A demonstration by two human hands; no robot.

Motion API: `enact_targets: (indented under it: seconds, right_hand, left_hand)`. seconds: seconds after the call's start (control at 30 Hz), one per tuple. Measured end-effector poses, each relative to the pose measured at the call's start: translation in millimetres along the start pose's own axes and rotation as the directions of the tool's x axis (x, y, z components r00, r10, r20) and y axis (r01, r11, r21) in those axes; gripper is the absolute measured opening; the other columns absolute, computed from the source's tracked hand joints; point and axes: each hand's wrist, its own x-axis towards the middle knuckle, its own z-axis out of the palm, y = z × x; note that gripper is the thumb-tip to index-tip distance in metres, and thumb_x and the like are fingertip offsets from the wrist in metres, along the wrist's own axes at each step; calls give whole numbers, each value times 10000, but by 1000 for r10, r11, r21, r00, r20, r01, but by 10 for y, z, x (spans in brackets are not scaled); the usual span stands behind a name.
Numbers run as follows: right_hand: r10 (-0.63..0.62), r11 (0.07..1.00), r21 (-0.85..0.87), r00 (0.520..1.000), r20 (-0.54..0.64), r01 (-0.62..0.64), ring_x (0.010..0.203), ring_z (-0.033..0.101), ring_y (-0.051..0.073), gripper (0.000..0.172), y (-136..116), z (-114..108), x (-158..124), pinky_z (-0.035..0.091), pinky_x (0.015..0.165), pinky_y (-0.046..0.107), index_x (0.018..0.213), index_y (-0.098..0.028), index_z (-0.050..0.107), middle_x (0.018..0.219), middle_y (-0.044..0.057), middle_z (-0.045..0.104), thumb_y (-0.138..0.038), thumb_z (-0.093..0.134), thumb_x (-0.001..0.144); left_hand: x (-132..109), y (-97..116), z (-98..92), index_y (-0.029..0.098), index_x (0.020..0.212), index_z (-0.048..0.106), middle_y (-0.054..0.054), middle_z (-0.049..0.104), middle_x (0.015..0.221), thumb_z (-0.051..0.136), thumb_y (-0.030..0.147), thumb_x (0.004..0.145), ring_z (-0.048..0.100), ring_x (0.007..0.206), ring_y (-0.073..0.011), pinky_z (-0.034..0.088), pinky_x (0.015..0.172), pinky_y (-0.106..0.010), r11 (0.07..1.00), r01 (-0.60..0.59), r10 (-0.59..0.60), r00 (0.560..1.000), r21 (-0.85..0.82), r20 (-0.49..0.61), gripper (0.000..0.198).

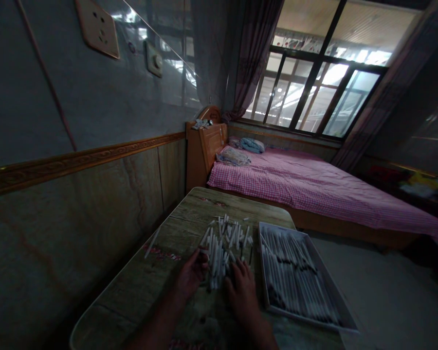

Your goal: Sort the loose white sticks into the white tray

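A loose pile of short white tubes [216,253] lies on the patterned table, pointing in mixed directions. At the pile's left edge is my left hand [192,274], its fingers curled inward. A whitish bit shows by its fingertips, too dim and blurred to name. My right hand [242,284] rests palm down at the near right side of the pile, fingers stretched forward and touching the tubes. Right of it stands a shallow white tray [263,272] holding many long thin white sticks [295,277] with dark parts, laid side by side.
The table [131,296] has rounded corners and stands along a tiled wall [76,233]. One white stick [152,242] lies apart near its left edge. Beyond the table is a bed [277,180] with a pink checked sheet and a wooden headboard [213,138]. A window [314,92] is behind.
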Motion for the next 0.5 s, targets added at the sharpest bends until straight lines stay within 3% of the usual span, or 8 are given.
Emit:
enact_targets:
  seconds: [0.1,0.2,0.3,0.37,0.4,0.47,0.5]
  right_hand:
    - [-67,982,171,993,-95,82,1358,401,244,397,31,3,-32,368,1105,392,1256,-177,609,1420,121,495,-240,476,887]
    - [-57,965,242,983,-176,99,1286,471,236,372,22,-144,-100,401,1071,388,1218,-192,623,1366,124,530,-218,449,890]
    - [-207,939,253,970,-128,234,1189,535,219,343,-47,-292,-244,433,1020,372,1182,-239,629,1260,87,600,-207,443,895]
    - [-401,881,262,916,-28,394,1119,569,216,333,-115,-277,-370,465,960,354,1192,-268,615,1191,57,640,-250,518,874]
    - [-502,838,256,865,17,481,1109,571,227,376,-148,-221,-433,472,941,357,1221,-281,597,1190,46,645,-301,586,846]
    - [-652,744,212,758,21,634,1063,589,233,401,-198,-36,-543,487,891,353,1197,-333,604,1161,14,666,-382,672,804]
    - [-692,712,181,722,16,679,1041,597,214,327,-211,76,-584,489,857,324,1150,-364,622,1132,-11,677,-370,671,827]
  left_hand:
    - [-18,2,8,114,831,637,-29,674,630,545,132,907,623,479,-92,511,448,-168,1000,-3,3,1000,9,15,121]
    - [-36,-3,15,120,836,635,-28,676,658,555,128,899,644,522,-99,523,470,-173,1000,-26,26,999,-6,29,102]
    - [-40,-10,24,122,832,631,-29,675,666,499,110,918,656,551,-104,522,466,-171,999,-39,39,999,-29,15,158]
    - [-37,-9,29,117,830,628,-31,667,655,483,113,924,653,545,-103,520,460,-170,999,-19,20,1000,-37,11,173]
    - [-36,-7,32,113,830,627,-33,663,651,487,116,924,651,541,-102,519,459,-168,999,-10,11,1000,-43,10,168]
    - [-37,0,36,109,843,626,-35,663,659,495,120,923,652,545,-101,516,463,-165,998,5,-4,1000,-59,11,154]
    - [-40,5,37,108,853,626,-35,663,660,491,123,927,650,544,-100,513,462,-164,998,15,-15,1000,-62,10,155]
